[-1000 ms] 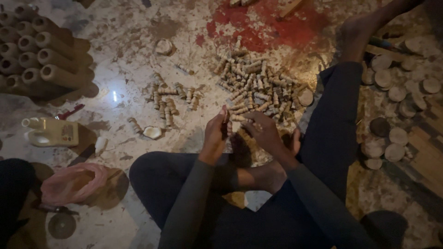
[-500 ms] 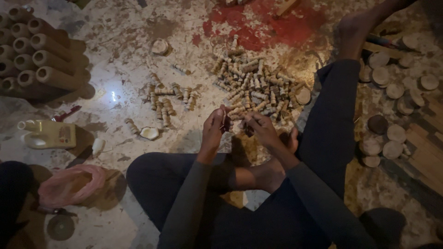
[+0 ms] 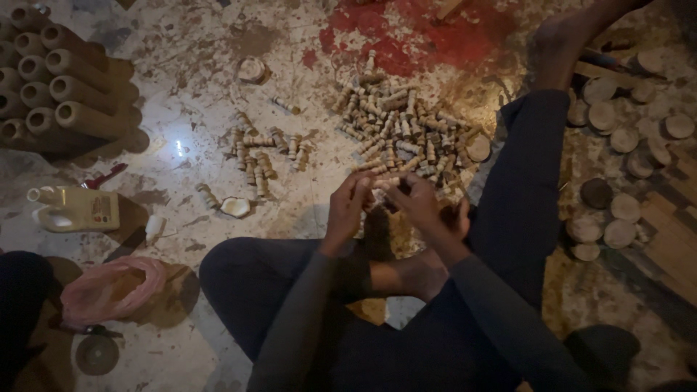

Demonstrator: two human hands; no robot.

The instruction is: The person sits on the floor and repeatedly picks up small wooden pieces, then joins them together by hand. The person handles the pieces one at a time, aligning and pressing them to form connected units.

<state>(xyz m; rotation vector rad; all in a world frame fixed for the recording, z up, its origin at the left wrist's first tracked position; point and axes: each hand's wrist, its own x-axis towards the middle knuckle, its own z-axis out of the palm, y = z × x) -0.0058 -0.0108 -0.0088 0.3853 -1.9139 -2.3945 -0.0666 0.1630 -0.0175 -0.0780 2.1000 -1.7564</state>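
Note:
I sit on the floor with my legs folded. My left hand [image 3: 347, 207] and my right hand [image 3: 415, 205] meet in front of my knees, and together they grip a small turned wooden peg [image 3: 385, 182] between the fingertips. Just beyond the hands lies a big heap of the same wooden pegs [image 3: 403, 131]. A smaller scatter of pegs [image 3: 261, 152] lies to the left of it. How exactly the fingers close on the peg is hard to see in the dim light.
Stacked wooden cylinders [image 3: 62, 94] stand at the far left. A white plastic jug [image 3: 76, 209] lies on its side, with a pink bag [image 3: 109, 290] near it. Round wooden discs [image 3: 617, 145] cover the floor at right. A red stain [image 3: 428, 36] marks the floor behind the heap.
Both hands have stayed together at the near edge of the heap, turning slightly on the peg. The view has drifted a little.

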